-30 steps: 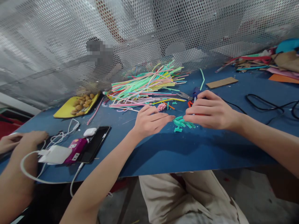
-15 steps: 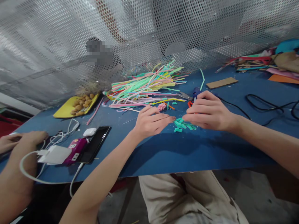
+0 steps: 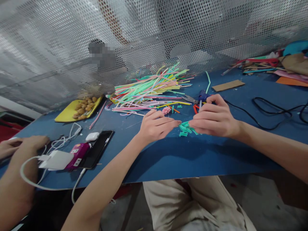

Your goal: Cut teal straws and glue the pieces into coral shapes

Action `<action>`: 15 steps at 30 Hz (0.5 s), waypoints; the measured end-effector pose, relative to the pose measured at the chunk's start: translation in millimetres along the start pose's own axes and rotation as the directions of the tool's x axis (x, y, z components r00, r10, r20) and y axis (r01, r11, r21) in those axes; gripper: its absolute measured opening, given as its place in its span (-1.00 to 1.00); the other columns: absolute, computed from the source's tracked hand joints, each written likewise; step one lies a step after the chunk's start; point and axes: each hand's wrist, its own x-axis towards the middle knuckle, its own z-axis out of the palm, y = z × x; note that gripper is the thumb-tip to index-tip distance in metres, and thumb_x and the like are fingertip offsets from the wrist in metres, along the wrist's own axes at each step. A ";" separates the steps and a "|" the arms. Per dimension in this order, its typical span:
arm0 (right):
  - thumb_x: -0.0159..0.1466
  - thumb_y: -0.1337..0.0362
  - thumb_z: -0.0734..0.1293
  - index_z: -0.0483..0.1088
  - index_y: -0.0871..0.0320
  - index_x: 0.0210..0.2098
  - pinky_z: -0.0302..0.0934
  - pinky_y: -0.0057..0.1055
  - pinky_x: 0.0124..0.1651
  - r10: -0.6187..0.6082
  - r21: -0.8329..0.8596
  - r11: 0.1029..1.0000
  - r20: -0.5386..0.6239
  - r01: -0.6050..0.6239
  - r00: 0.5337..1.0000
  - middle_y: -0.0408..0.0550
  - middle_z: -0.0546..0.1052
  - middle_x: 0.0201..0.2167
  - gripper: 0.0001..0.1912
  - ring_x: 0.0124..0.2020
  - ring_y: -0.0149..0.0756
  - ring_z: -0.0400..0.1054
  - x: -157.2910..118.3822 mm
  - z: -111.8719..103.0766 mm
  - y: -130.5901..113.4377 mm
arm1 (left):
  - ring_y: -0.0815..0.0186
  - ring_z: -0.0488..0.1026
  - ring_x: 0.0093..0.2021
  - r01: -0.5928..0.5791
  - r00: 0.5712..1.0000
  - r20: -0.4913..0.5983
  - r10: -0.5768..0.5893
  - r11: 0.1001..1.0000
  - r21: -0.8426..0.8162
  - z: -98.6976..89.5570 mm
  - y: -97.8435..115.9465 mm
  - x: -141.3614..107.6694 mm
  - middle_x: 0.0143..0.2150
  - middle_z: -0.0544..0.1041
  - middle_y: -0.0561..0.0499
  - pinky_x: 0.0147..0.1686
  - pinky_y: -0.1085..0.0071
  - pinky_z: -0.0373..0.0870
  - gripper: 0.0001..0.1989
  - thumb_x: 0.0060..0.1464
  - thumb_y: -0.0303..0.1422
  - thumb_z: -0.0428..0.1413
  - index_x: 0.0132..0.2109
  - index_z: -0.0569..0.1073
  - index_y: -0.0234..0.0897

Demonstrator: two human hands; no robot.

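My left hand (image 3: 156, 125) is closed around a thin wire stem, whose bare end pokes out on its left. At the other end a bumpy pink cluster (image 3: 166, 110) shows just beyond my fingers. My right hand (image 3: 214, 118) is closed too, its fingertips pinched together over a small heap of short green pieces (image 3: 184, 129); what they hold is hidden. The fingertips of both hands are close to each other above that heap. Behind my right hand lie a blue glue gun (image 3: 203, 95) and scissors (image 3: 190, 98) with red handles.
A pile of pastel fuzzy stems (image 3: 151, 88) lies against the mesh screen. On the left are a yellow tray (image 3: 64, 112) of brown round things, a phone (image 3: 97, 152), a purple power block (image 3: 78, 154) and cables. Another person's hand (image 3: 36, 141) rests there. Black cable (image 3: 269, 104) loops at right.
My right hand has shifted slightly, its index finger more bent and raised, so more of the red scissor handles shows. My left hand has stayed nearly still.
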 end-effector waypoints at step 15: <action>0.33 0.27 0.44 0.50 -0.01 -0.16 0.16 -0.20 -0.08 0.081 0.116 0.990 -0.019 -0.078 0.997 -0.24 0.60 -0.38 -0.90 -0.36 -0.39 0.35 -0.5 0.0 -2.6 | 0.36 0.40 -0.36 -0.040 0.995 -0.093 0.044 0.998 0.046 1.2 -3.7 -4.7 -0.24 0.71 0.10 -0.31 0.33 0.25 -0.72 0.24 -0.41 0.23 0.06 0.62 -0.02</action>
